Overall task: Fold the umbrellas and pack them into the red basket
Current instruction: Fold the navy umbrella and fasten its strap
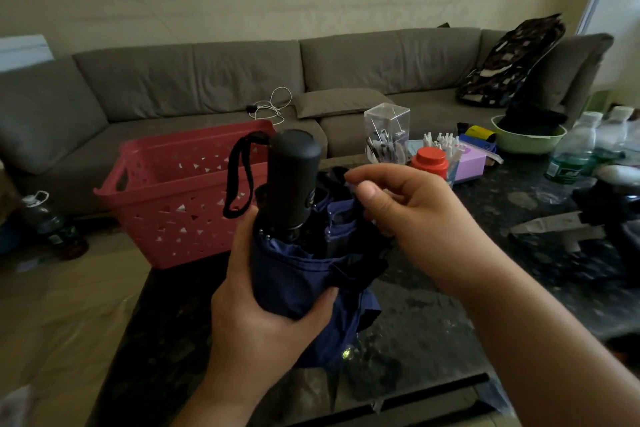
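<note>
Navy umbrella [304, 274], collapsed, handle up, is held above the dark tabletop [433, 322]: canopy wrapped by the left hand [263, 315] in a closed grip, a fabric fold pinched by the right hand [405, 215]. Red basket [173, 204] is set just behind, at the tabletop's far-left corner. Grey sofa [242, 80] beyond.

Single view: head-worn wide-angle camera, facing forward and down. Close range on the left hand [266, 308] and right hand [408, 215], both near frame centre above a dark table [450, 305]. Beyond the hands, a grey sofa [207, 80] and wall fill the upper frame. No second view.
</note>
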Motion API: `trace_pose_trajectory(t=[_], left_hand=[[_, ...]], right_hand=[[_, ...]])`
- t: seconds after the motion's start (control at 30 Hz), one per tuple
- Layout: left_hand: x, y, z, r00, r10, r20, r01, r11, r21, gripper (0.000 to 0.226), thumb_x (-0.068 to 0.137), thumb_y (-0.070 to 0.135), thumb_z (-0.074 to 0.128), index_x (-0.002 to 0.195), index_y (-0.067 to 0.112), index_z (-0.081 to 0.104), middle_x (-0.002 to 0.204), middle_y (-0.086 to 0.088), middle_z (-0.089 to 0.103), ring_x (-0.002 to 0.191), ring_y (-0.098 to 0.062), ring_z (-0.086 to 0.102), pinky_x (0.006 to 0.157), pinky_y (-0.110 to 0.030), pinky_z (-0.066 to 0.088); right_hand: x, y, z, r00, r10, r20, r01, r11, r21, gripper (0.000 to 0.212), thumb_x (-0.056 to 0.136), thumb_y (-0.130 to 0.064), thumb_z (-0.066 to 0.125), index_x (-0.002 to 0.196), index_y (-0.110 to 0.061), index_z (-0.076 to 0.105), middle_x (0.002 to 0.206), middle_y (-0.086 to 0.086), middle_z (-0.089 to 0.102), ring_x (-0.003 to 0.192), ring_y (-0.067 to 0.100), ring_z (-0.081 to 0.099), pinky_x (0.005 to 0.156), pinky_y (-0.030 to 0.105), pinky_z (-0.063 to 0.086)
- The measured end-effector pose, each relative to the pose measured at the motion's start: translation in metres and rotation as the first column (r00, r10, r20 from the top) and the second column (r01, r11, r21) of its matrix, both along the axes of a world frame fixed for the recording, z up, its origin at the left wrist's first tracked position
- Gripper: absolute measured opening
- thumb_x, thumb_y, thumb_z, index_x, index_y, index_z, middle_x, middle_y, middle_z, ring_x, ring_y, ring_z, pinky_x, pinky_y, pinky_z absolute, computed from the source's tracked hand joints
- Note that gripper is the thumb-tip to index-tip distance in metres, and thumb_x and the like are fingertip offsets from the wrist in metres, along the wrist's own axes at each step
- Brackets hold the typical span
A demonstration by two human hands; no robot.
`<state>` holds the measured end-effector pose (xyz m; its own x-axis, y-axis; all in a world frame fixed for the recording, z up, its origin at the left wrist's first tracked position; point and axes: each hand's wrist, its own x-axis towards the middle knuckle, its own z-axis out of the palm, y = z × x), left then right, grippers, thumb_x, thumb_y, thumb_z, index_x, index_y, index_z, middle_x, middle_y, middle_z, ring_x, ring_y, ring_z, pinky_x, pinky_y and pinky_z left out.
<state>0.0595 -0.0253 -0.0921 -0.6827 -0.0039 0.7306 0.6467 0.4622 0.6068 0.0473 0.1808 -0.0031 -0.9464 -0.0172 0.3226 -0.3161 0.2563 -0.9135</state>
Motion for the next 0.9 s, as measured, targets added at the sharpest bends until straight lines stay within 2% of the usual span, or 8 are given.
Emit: trace_pose_trajectory(t=[0.1, 0.17, 0.3, 0.47, 0.6, 0.67, 0.77, 0.9], left_hand=[[0.0, 0.0, 0.002, 1.0, -0.007, 0.027, 0.007, 1.0, 0.011, 0.112, 0.058, 0.039, 0.091, 0.156, 0.033, 0.036, 0.133, 0.057, 0.043, 0.123, 0.03, 0.046, 0.096, 0.003, 0.038], [-0.001, 0.0, 0.003, 0.996, -0.016, 0.091, 0.011, 0.999, 0.051, 0.112, 0.059, 0.042, 0.098, 0.149, 0.059, 0.033, 0.127, 0.06, 0.044, 0.119, 0.032, 0.047, 0.092, 0.004, 0.039], [-0.003, 0.001, 0.003, 0.974, 0.0, 0.227, -0.006, 1.0, 0.026, 0.119, 0.056, 0.038, 0.097, 0.126, 0.089, 0.017, 0.114, 0.053, 0.055, 0.105, 0.032, 0.052, 0.082, 0.003, 0.045], [-0.005, 0.006, 0.006, 0.937, -0.001, 0.348, 0.025, 0.998, -0.064, 0.121, 0.06, 0.045, 0.093, 0.128, 0.09, 0.004, 0.114, 0.038, 0.057, 0.094, 0.022, 0.058, 0.076, -0.006, 0.049], [-0.005, 0.007, 0.007, 0.937, 0.005, 0.35, 0.026, 0.996, -0.083, 0.126, 0.069, 0.045, 0.09, 0.137, 0.084, -0.008, 0.141, 0.019, 0.06, 0.122, -0.008, 0.065, 0.091, -0.024, 0.05], [-0.008, 0.005, 0.006, 0.938, -0.004, 0.347, 0.037, 0.996, -0.086, 0.126, 0.072, 0.044, 0.09, 0.142, 0.081, -0.008, 0.138, 0.025, 0.057, 0.118, -0.002, 0.063, 0.09, -0.021, 0.049], [-0.009, 0.003, 0.002, 0.94, -0.01, 0.341, 0.059, 0.989, -0.133, 0.126, 0.072, 0.042, 0.091, 0.143, 0.079, -0.007, 0.125, 0.041, 0.042, 0.108, 0.028, 0.046, 0.084, -0.003, 0.041], [-0.008, 0.009, 0.002, 0.905, 0.022, 0.425, 0.043, 0.989, -0.143, 0.125, 0.076, 0.037, 0.087, 0.145, 0.078, -0.009, 0.119, 0.021, 0.039, 0.092, 0.031, 0.043, 0.072, -0.003, 0.04]], right_hand=[[0.002, -0.001, 0.0, 0.997, 0.074, -0.012, -0.073, 0.997, 0.027, 0.016, 0.099, -0.016, 0.069, 0.103, -0.026, 0.08, 0.092, 0.006, 0.08, 0.091, 0.022, 0.078, 0.084, 0.038, 0.064], [0.003, -0.005, 0.0, 0.996, 0.076, -0.045, -0.074, 0.997, 0.035, 0.018, 0.095, -0.011, 0.073, 0.094, -0.028, 0.081, 0.088, 0.001, 0.081, 0.088, 0.021, 0.078, 0.082, 0.038, 0.064], [-0.001, -0.021, -0.005, 0.997, -0.072, -0.04, 0.071, 0.997, -0.018, 0.019, 0.089, -0.009, 0.08, 0.081, -0.026, 0.078, 0.079, 0.005, 0.079, 0.076, 0.024, 0.076, 0.076, 0.037, 0.065], [-0.011, -0.034, -0.019, 0.969, -0.249, -0.004, 0.248, 0.968, 0.042, 0.016, 0.093, -0.018, 0.078, 0.079, -0.025, 0.079, 0.076, -0.009, 0.077, 0.069, 0.003, 0.07, 0.069, 0.027, 0.06], [-0.006, -0.033, -0.017, 0.973, 0.046, 0.226, 0.036, 0.938, -0.345, 0.025, 0.102, -0.031, 0.065, 0.09, -0.02, 0.083, 0.089, 0.0, 0.081, 0.084, 0.013, 0.077, 0.081, 0.035, 0.064], [-0.004, -0.029, -0.018, 0.977, 0.116, 0.18, -0.063, 0.959, -0.275, 0.011, 0.094, -0.028, 0.075, 0.1, -0.023, 0.081, 0.097, 0.0, 0.081, 0.091, 0.013, 0.078, 0.082, 0.031, 0.064], [-0.009, -0.029, -0.027, 0.996, -0.048, 0.074, 0.05, 0.998, -0.024, 0.029, 0.081, -0.02, 0.09, 0.104, -0.032, 0.078, 0.097, -0.008, 0.079, 0.089, 0.014, 0.077, 0.079, 0.039, 0.066], [-0.009, -0.041, -0.032, 0.985, -0.163, 0.059, 0.167, 0.983, -0.073, 0.024, 0.082, -0.013, 0.088, 0.095, -0.031, 0.079, 0.088, -0.012, 0.079, 0.081, 0.009, 0.076, 0.074, 0.041, 0.066]])
